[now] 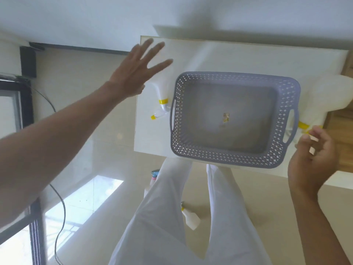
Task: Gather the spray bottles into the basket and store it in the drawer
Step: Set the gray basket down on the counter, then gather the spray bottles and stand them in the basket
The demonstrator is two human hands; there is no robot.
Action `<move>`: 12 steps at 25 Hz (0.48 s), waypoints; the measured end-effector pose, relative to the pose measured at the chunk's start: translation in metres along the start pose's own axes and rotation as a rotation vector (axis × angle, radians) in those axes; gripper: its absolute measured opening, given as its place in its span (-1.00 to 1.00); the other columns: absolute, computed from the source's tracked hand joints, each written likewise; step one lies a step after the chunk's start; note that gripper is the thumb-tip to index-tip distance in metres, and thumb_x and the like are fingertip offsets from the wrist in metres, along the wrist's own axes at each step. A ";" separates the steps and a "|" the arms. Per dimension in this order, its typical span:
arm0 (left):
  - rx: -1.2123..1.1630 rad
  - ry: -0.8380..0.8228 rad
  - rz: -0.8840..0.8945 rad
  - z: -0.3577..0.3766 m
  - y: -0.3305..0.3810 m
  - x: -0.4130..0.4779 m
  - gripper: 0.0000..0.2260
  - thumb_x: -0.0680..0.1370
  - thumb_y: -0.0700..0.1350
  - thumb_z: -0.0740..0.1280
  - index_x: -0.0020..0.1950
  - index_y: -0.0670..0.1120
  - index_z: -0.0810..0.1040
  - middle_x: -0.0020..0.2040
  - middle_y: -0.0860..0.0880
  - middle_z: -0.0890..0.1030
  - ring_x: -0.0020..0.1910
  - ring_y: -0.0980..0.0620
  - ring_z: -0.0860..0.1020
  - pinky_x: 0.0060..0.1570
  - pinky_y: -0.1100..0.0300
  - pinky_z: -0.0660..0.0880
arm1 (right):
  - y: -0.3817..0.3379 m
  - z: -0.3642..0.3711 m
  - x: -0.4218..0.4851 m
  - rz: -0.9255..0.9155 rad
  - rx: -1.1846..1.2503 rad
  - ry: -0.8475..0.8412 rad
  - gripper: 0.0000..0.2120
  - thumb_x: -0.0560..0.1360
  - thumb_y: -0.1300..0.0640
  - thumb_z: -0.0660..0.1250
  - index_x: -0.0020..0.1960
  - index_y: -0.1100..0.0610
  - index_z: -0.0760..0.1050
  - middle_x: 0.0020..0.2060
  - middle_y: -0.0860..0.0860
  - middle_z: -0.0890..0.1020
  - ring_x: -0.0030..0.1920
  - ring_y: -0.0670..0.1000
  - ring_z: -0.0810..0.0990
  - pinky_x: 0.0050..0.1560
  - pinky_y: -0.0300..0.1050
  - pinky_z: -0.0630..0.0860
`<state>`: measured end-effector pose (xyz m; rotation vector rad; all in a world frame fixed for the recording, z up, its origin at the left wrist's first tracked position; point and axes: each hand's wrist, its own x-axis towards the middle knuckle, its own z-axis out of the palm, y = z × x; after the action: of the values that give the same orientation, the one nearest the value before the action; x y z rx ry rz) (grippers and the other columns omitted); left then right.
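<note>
A grey perforated basket (pixel 235 161) with two handles stands on a white tabletop (pixel 238 56); inside it lies only a small scrap. A white spray bottle with a yellow collar (pixel 162 94) lies on the table left of the basket. My left hand (pixel 137 73) hovers above that bottle with fingers spread, holding nothing. A second, larger white spray bottle with a yellow collar (pixel 328 96) lies right of the basket. My right hand (pixel 313 161) is beside its spray head, fingers curled and loosely apart, not closed on it.
Two more spray bottles lie on the tiled floor: one white with a yellow tip (pixel 191 219) between my legs, another (pixel 153 175) partly hidden behind my left leg. A black cable (pixel 59 226) trails on the floor at left. A wooden surface (pixel 343 131) adjoins the table's right side.
</note>
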<state>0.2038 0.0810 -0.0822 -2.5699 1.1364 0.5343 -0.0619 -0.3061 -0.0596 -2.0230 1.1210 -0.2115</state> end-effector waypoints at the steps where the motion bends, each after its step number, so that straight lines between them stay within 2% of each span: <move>1: 0.044 -0.041 0.070 0.000 -0.005 0.009 0.01 0.35 -0.26 0.55 0.63 0.07 0.03 0.64 -0.22 -0.01 0.60 -0.33 0.05 0.51 -0.29 0.17 | -0.002 0.002 -0.005 0.004 0.007 -0.006 -0.65 0.61 0.03 0.24 0.34 0.14 0.52 0.25 0.16 0.62 0.07 0.01 0.66 -0.03 -0.26 0.59; 3: 0.044 -0.048 0.134 0.001 -0.007 0.022 -0.07 0.36 -0.27 0.56 0.61 0.02 0.14 0.63 -0.22 0.05 0.58 -0.32 0.11 0.48 -0.26 0.26 | -0.009 0.006 -0.015 -0.007 0.013 -0.008 -0.70 0.61 0.02 0.25 0.31 0.03 0.53 0.25 0.14 0.62 0.11 0.14 0.67 0.01 -0.01 0.63; 5: -0.022 -0.053 0.128 0.001 -0.013 0.026 -0.14 0.34 -0.22 0.58 0.56 -0.04 0.25 0.59 -0.19 0.18 0.50 -0.31 0.25 0.28 -0.24 0.47 | -0.019 0.010 -0.020 -0.026 0.020 -0.008 -0.77 0.61 0.02 0.26 0.26 -0.09 0.50 0.24 0.14 0.62 0.13 0.14 0.67 0.02 0.05 0.63; 7: -0.102 -0.074 0.102 -0.001 -0.030 0.018 -0.15 0.32 -0.15 0.61 0.53 -0.06 0.28 0.52 -0.15 0.29 0.39 -0.30 0.34 0.09 -0.23 0.56 | -0.029 0.015 -0.024 -0.044 0.029 -0.019 -0.80 0.63 0.03 0.28 0.24 -0.12 0.48 0.24 0.15 0.61 0.13 0.16 0.67 0.01 0.07 0.64; 10: -0.394 -0.084 -0.103 -0.004 -0.070 -0.018 -0.13 0.22 0.06 0.63 0.45 0.06 0.31 0.41 -0.08 0.42 0.31 -0.27 0.43 0.23 -0.18 0.47 | -0.050 0.027 -0.032 -0.046 0.122 -0.034 -0.81 0.66 0.07 0.28 0.25 -0.09 0.51 0.23 0.16 0.61 0.12 0.21 0.66 0.08 0.15 0.64; 12: -0.701 -0.032 -0.311 -0.019 -0.080 -0.046 -0.19 0.14 0.25 0.56 0.31 0.24 0.28 0.29 -0.01 0.50 0.25 -0.22 0.50 0.17 -0.09 0.50 | -0.068 0.040 -0.036 -0.023 0.221 -0.087 -0.78 0.67 0.13 0.29 0.29 0.10 0.55 0.16 0.14 0.64 0.06 0.16 0.68 0.12 0.19 0.63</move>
<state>0.2393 0.1554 -0.0370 -3.2132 0.5684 1.0330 -0.0202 -0.2361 -0.0302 -1.8324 0.9756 -0.2455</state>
